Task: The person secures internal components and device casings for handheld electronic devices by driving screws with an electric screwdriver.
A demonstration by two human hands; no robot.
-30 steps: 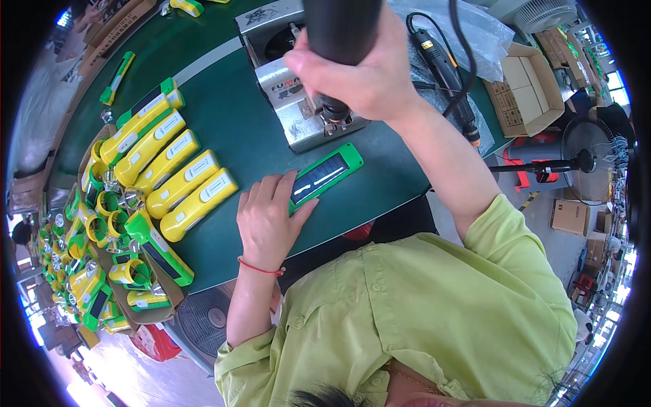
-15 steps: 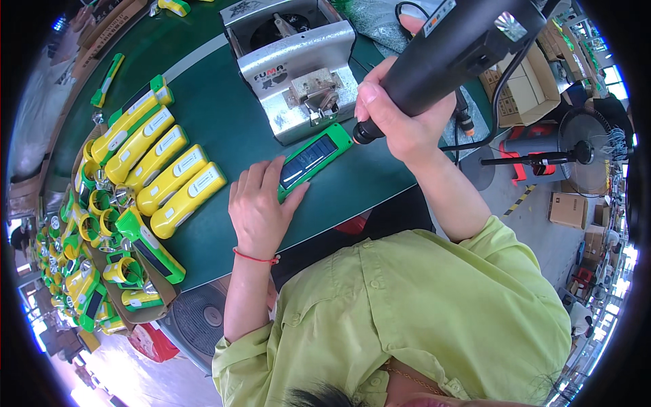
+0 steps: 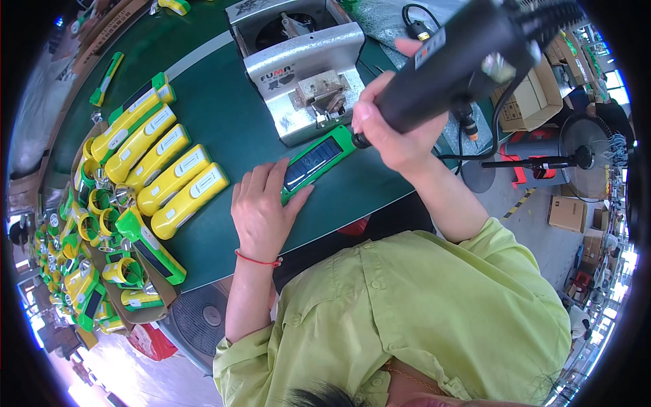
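Fingers of the left hand [image 3: 261, 210] lie spread flat, pinning the green solar-panel casing [image 3: 317, 163] on the green table [image 3: 224, 122]. The right hand [image 3: 393, 129] grips a black power screwdriver [image 3: 468, 57], tip at the casing's end beside the grey metal machine [image 3: 305, 74].

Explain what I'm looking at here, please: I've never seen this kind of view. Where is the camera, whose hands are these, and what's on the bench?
There is no machine arm here: a person works with two bare hands. The single picture comes from a wide fisheye camera on the person's head, looking down, so straight edges bend near the rim. The left hand lies flat on the green bench top, fingertips on a green flat piece with a dark panel. The right hand grips a black corded power tool, its tip at the far end of that piece. Behind it stands a grey metal bench machine. To the left lies a row of yellow cases, and more green and yellow parts are piled by the bench edge.
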